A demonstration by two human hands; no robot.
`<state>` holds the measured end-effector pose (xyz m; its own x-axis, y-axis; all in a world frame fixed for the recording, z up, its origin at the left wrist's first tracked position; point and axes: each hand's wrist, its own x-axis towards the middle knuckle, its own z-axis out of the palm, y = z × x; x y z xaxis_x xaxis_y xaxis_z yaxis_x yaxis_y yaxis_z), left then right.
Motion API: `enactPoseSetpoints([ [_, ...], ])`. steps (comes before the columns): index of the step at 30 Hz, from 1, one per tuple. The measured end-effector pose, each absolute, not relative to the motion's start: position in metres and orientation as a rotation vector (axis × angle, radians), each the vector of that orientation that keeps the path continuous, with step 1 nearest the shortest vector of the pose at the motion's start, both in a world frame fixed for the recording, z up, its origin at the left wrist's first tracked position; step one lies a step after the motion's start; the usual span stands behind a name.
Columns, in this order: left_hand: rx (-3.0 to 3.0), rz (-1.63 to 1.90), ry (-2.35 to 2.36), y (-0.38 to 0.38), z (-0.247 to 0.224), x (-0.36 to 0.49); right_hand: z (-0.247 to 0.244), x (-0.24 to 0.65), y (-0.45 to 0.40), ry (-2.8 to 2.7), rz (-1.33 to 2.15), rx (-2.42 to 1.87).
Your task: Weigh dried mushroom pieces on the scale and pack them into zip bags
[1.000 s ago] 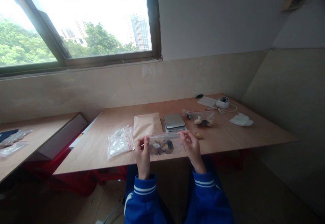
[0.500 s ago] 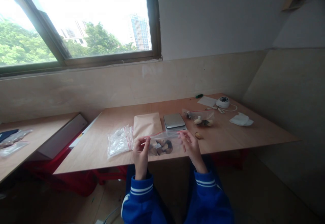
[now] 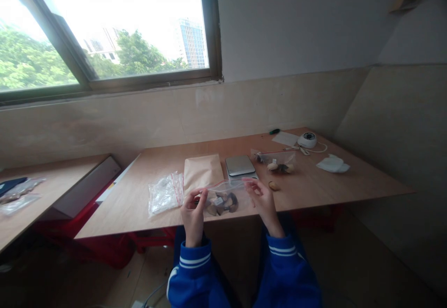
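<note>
A clear zip bag (image 3: 240,201) hangs between my two hands near the table's front edge. Several brown and dark shell-like pieces and a small white label show through its plastic. My left hand (image 3: 193,210) pinches the upper left corner by the red-lined zip. At the upper right corner my right hand (image 3: 261,201) grips the zip end between thumb and fingers. Just beyond the bag lies a flat scale (image 3: 240,165) with a metal top. A brown paper envelope (image 3: 203,170) is beside the scale, partly behind the bag.
Empty clear bags (image 3: 164,194) lie left of the envelope. Right of the scale are another filled zip bag (image 3: 284,161) and a loose brown piece (image 3: 274,186). Farther right sit a white dome camera (image 3: 307,140), crumpled white plastic (image 3: 333,164) and a green-handled tool (image 3: 274,132).
Both hands keep their hold on the zip bag. My right hand's fingers have shifted slightly along the bag's top edge; the view has moved a little.
</note>
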<state>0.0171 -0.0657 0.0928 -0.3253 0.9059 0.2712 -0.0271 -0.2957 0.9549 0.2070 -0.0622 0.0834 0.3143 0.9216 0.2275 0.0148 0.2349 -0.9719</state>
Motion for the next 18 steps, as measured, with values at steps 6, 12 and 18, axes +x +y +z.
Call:
enactPoseSetpoints([
  [6,1.135,1.693,1.038,-0.064,0.095,0.022,0.088,0.203,-0.065,-1.022,0.797,-1.138],
  [12,1.073,1.616,1.056,-0.062,0.092,0.020,0.091,0.202,-0.066,-1.024,0.735,-1.142],
  [18,1.160,1.639,1.066,-0.063,0.094,0.020,0.094,0.201,-0.070,-1.048,0.768,-1.125],
])
